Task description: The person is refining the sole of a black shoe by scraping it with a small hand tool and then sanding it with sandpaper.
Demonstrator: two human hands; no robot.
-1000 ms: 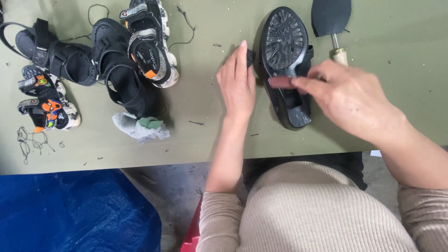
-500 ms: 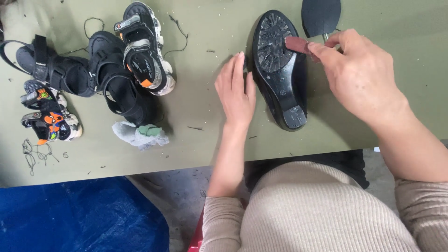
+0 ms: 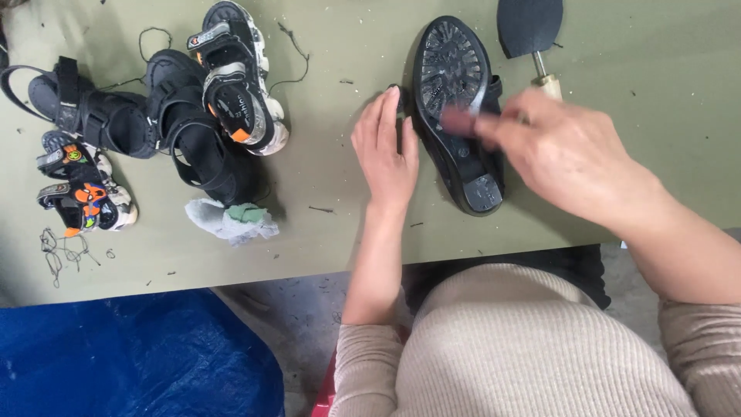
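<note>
A black sandal [image 3: 455, 77] lies sole-up on the olive-green table [image 3: 332, 224], its treaded sole facing me. My left hand [image 3: 386, 150] rests flat on the table, fingers together, pressing against the sandal's left edge. My right hand [image 3: 563, 154] is over the sandal's middle and holds a small reddish-brown block [image 3: 461, 120] against the sole; the hand and block are motion-blurred.
A black paddle-shaped tool with a pale wooden handle [image 3: 532, 35] lies behind the sandal. Several sandals lie at the left: black ones [image 3: 185, 131], a grey-and-white one [image 3: 235, 85] and a small colourful one [image 3: 81, 189]. A crumpled cloth [image 3: 231, 220] and blue tarp [image 3: 131, 355] are nearer me.
My right hand with the block has moved along the sole, first toward the toe, now back to the middle. The left hand stayed against the sandal's edge.
</note>
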